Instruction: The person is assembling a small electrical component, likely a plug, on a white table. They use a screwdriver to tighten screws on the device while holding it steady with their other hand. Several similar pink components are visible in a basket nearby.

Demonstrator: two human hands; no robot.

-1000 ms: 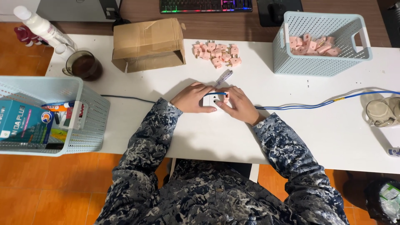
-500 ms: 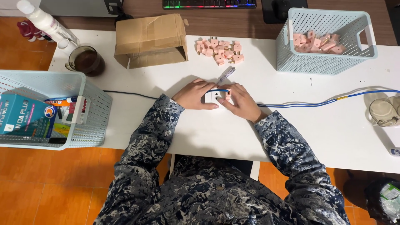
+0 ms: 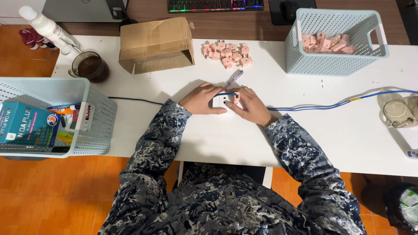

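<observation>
White table [image 3: 348, 143] on orange floor [image 3: 48, 196], wooden desk [image 3: 244, 26] behind.

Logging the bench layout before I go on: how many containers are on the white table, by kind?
Light blue mesh baskets: 2 (one at the far right, one at the left edge)
Cardboard box: 1
Glass mug of dark drink: 1
Total: 4

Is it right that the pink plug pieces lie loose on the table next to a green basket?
Not quite. In the head view the basket is pale blue, not green. The loose pink plug pieces do lie on the white table beside it.
</observation>
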